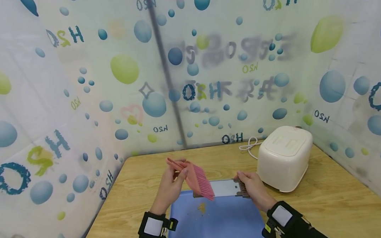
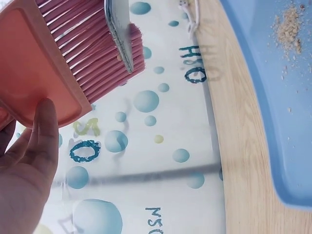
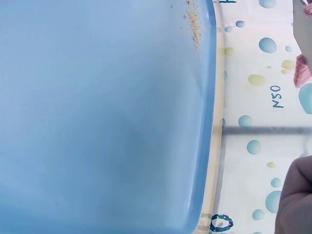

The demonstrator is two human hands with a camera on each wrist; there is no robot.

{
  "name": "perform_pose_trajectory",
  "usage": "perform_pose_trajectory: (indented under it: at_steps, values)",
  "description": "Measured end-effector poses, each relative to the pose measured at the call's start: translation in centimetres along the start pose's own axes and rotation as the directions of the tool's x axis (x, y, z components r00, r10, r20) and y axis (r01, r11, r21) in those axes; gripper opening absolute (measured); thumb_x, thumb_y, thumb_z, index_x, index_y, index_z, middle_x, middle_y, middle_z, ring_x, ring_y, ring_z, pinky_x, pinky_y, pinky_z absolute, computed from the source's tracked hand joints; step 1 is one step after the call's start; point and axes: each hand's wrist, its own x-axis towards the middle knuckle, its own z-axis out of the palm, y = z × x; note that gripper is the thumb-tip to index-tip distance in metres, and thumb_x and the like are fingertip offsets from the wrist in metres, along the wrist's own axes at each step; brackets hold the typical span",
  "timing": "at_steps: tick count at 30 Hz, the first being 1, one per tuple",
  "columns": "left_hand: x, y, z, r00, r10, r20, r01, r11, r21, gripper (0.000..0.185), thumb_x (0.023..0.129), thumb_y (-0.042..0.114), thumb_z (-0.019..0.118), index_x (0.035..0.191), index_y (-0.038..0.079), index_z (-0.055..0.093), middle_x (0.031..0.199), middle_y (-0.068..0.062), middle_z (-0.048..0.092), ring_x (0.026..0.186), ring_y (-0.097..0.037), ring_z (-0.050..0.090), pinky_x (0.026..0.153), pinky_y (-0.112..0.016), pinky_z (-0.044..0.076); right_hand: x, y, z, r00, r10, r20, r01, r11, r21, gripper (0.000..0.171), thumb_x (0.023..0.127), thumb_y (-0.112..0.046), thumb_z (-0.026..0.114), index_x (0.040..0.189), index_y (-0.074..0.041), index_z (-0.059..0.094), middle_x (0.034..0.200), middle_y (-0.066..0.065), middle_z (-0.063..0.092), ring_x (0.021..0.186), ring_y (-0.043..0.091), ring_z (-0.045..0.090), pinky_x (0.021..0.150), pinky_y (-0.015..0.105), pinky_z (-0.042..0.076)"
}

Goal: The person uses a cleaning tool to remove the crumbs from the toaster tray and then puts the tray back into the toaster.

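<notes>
My left hand (image 1: pixel 168 189) grips a pink brush (image 1: pixel 197 179) by its handle end, bristles pointing right and down. In my right hand (image 1: pixel 255 189) is the brown end of a flat, silvery crumb tray (image 1: pixel 224 187), held level over the far edge of a blue tray (image 1: pixel 227 224). The bristles overlap the crumb tray's left end, and in the left wrist view its thin edge (image 2: pixel 119 36) crosses in front of the bristles. A small heap of tan crumbs (image 1: pixel 202 208) lies on the blue tray below the brush, with loose bits scattered around it.
A white toaster (image 1: pixel 285 159) stands on the wooden table (image 1: pixel 142 174) at the right, close beyond my right hand. Its white cord (image 1: pixel 250 144) lies looped behind it. Printed curtains (image 1: pixel 149 64) enclose the table at the back and sides.
</notes>
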Motion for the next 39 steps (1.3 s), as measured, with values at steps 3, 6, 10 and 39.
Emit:
perform_pose_trajectory:
  at_steps: [3, 6, 10, 39]
  values:
    - [-0.1, 0.0, -0.3, 1.0, -0.005, 0.004, 0.004, 1.0, 0.02, 0.031, 0.103, 0.008, 0.058, 0.133, 0.001, 0.057, 0.128, -0.016, 0.064, 0.11, -0.029, 0.064, 0.09, -0.033, 0.055, 0.0, 0.0, 0.0, 1.0, 0.005, -0.003, -0.005, 1.0, -0.002, 0.042, 0.111, -0.029, 0.041, 0.12, 0.006, 0.064, 0.108, 0.012, 0.053, 0.095, 0.025, 0.05, 0.071, 0.034, 0.045]
    - [-0.2, 0.0, -0.6, 1.0, -0.001, -0.004, 0.001, 0.999, 0.043, 0.03, 0.103, 0.008, 0.058, 0.132, 0.002, 0.057, 0.126, -0.015, 0.064, 0.109, -0.03, 0.064, 0.091, -0.035, 0.056, 0.0, 0.1, 0.0, 1.0, 0.006, -0.005, -0.006, 1.0, -0.001, 0.043, 0.111, -0.029, 0.041, 0.12, 0.006, 0.063, 0.107, 0.012, 0.054, 0.094, 0.025, 0.05, 0.07, 0.033, 0.046]
    - [-0.4, -0.3, -0.9, 0.999, 0.038, -0.028, -0.036, 0.996, 0.076, 0.027, 0.102, 0.005, 0.058, 0.129, 0.001, 0.057, 0.121, -0.015, 0.066, 0.104, -0.027, 0.065, 0.089, -0.035, 0.056, 0.1, 0.2, -0.1, 1.0, 0.003, -0.007, -0.003, 1.0, 0.005, 0.042, 0.111, -0.028, 0.041, 0.119, 0.006, 0.064, 0.106, 0.012, 0.054, 0.093, 0.025, 0.051, 0.069, 0.033, 0.046]
    - [-0.3, -0.2, -1.4, 0.978, 0.084, -0.19, -0.017, 0.945, 0.328, 0.013, 0.098, 0.018, 0.069, 0.094, 0.009, 0.06, 0.073, 0.002, 0.051, 0.057, -0.008, 0.044, 0.048, -0.022, 0.036, 0.0, 0.2, -0.1, 1.0, -0.014, -0.013, 0.014, 1.0, 0.012, 0.041, 0.111, -0.027, 0.041, 0.119, 0.008, 0.063, 0.103, 0.011, 0.054, 0.087, 0.023, 0.053, 0.062, 0.031, 0.049]
